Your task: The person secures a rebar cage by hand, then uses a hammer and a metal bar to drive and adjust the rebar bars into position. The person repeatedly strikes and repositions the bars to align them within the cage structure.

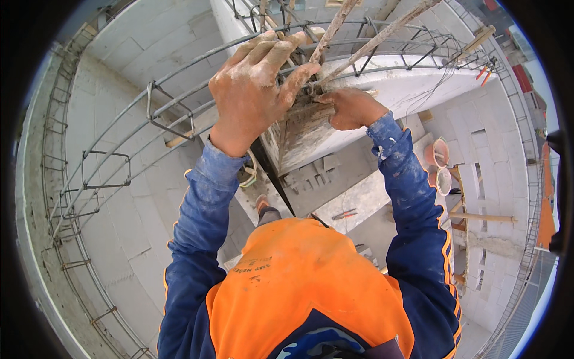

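My left hand (pixel 254 87) reaches over the steel rebar cage (pixel 149 100) at the top of the wall. Its fingers lie stretched and apart across the bars, and the thumb points toward a wooden stick (pixel 335 27). My right hand (pixel 354 109) is just to the right and lower, its fingers curled. Its fingertips meet the top edge of a dirty wooden board (pixel 302 136) below the cage; whatever they pinch is hidden. A second stick (pixel 385 37) slants up to the right from the same spot. Both hands are dusted with grey cement.
Pliers with red-orange handles (pixel 484 76) hang at the cage's right end, near loose thin wire (pixel 439 75). Far below lie a pale plank (pixel 359 197) with another hand tool (pixel 345 214) and two buckets (pixel 438 153). White block walls (pixel 113 197) surround the drop.
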### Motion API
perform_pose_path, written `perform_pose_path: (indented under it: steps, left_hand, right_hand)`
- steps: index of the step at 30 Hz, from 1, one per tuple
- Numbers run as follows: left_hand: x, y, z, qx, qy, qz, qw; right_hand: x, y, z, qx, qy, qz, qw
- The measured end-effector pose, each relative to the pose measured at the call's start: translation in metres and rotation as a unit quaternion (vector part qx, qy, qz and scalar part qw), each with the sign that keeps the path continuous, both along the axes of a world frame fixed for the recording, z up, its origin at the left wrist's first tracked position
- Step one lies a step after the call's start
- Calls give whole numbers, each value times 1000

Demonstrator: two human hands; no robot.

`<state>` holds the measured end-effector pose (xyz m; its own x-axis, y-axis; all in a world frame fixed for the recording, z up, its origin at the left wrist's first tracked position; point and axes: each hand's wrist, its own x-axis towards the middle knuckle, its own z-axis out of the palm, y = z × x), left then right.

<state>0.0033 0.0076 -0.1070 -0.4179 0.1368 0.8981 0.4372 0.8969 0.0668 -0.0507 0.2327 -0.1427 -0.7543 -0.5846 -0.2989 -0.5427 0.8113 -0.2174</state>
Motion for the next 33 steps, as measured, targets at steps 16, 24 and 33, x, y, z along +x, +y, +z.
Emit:
perform_pose_path:
  steps: [16,24,33]
  left_hand:
    - [7,1,8,4,-34,-7,999]
    - [21,-4,17,83,-117,-71,987]
    - [19,-20,132,233,-98,-209,945]
  right_hand:
    - [5,15,1,-104,35,-22,994]
    - [39,32,24,-375,23,-187,908]
    - [68,34,158,-649,203,-104,725]
